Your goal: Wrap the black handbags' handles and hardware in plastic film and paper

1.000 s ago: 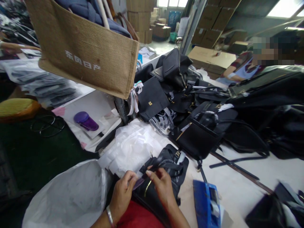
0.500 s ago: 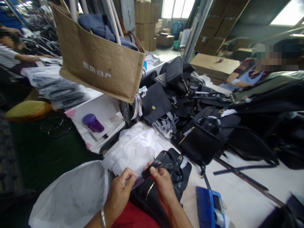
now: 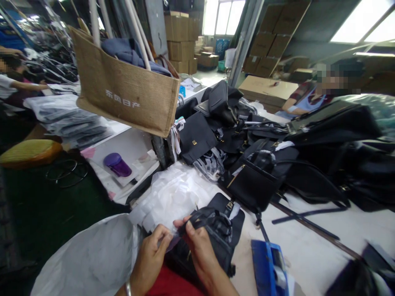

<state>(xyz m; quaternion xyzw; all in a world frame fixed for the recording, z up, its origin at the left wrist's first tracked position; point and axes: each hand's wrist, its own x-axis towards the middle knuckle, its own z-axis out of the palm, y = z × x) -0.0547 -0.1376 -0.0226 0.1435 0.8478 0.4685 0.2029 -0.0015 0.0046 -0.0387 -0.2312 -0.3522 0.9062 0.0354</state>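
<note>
A black backpack (image 3: 230, 242) with gold-coloured fittings lies on the table right in front of me. My right hand (image 3: 200, 246) is closed around one of its black straps (image 3: 191, 222), thumb on top. Left of it, my left hand (image 3: 150, 255) pinches something thin at the strap's end; it looks like clear plastic film, but the fingers mostly hide it. Just beyond both hands is a pile of thin white plastic sheets (image 3: 175, 191). A large whitish bag (image 3: 89, 255) gapes at the lower left, beside my left forearm.
More black bags (image 3: 253, 185) are heaped across the table at the right. A blue tape dispenser (image 3: 268, 267) stands near the front. Overhead hangs a tan tote bag (image 3: 126, 84). A purple cup (image 3: 117, 164) is at the left; a co-worker (image 3: 308, 96) sits across the table.
The view has shifted slightly. My hands have come a little closer together, and the right hand has slid along the strap toward the left hand. Both keep their grip.
</note>
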